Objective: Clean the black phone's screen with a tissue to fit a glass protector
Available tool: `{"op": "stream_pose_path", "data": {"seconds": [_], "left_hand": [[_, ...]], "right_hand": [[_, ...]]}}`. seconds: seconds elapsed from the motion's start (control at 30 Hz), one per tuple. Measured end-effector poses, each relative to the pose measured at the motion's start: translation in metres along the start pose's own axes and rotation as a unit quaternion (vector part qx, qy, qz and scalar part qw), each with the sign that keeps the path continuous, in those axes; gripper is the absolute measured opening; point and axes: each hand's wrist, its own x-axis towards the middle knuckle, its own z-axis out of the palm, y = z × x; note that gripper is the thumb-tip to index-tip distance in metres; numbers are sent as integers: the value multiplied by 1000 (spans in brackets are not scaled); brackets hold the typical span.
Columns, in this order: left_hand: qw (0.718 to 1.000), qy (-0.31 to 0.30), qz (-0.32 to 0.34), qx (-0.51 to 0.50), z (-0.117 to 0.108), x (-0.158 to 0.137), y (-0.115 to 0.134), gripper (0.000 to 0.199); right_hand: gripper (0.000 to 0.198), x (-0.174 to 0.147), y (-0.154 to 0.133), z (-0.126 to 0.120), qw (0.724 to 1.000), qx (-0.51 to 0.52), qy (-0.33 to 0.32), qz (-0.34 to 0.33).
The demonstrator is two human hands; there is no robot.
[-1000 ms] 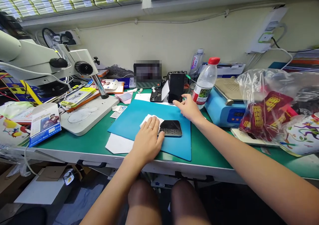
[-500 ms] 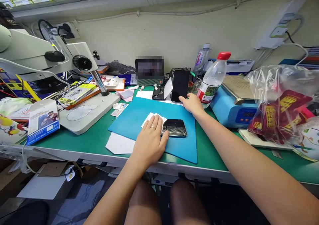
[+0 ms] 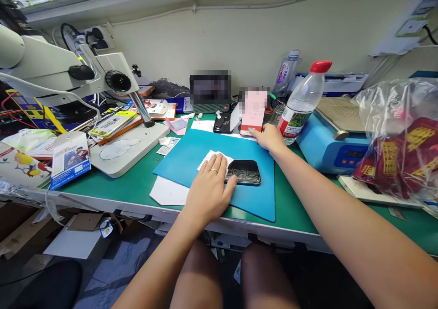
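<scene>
My left hand (image 3: pixel 211 188) lies flat, fingers stretched out, over a white tissue (image 3: pixel 224 157) on a blue mat (image 3: pixel 185 154). Beside its thumb a black phone (image 3: pixel 248 172) lies on the mat, glossy with reflections. My right hand (image 3: pixel 269 138) reaches to the back of the bench, a finger at the lower edge of a propped-up phone (image 3: pixel 252 117). That phone's screen glows pink, with its upper part blurred out. The other fingers of this hand are partly hidden. A clear bottle with a red cap (image 3: pixel 304 101) leans close behind my right hand.
A microscope stand (image 3: pixel 137 149) with boxes on its base occupies the left. On the right are a blue heating device (image 3: pixel 320 142) and a plastic bag with red packets (image 3: pixel 393 158). An opened phone part (image 3: pixel 222 123) lies left of the propped phone.
The propped phone's screen has turned from black to lit pink. The view has shifted slightly. Both hands keep nearly the same places.
</scene>
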Motion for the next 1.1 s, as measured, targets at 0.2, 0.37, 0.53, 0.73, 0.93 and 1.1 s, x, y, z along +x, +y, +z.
{"op": "stream_pose_path", "data": {"seconds": [0.2, 0.37, 0.53, 0.73, 0.93, 1.1], "left_hand": [[1000, 5, 5, -2, 1, -2, -1, 65], [1000, 16, 6, -4, 0, -2, 0, 64], [1000, 22, 14, -3, 1, -3, -1, 62], [999, 19, 25, -2, 0, -3, 3, 57], [998, 11, 63, -16, 8, 17, 46, 61], [998, 7, 66, -23, 11, 18, 67, 67]], "right_hand": [[60, -6, 5, -5, 999, 31, -7, -24], [69, -44, 15, -22, 988, 36, -23, -151], [76, -77, 32, -30, 929, 30, -166, -328], [106, -75, 38, -28, 866, -9, -249, -433], [108, -68, 41, -24, 883, 109, -227, -395], [107, -70, 43, -23, 899, 116, -205, -369]]}}
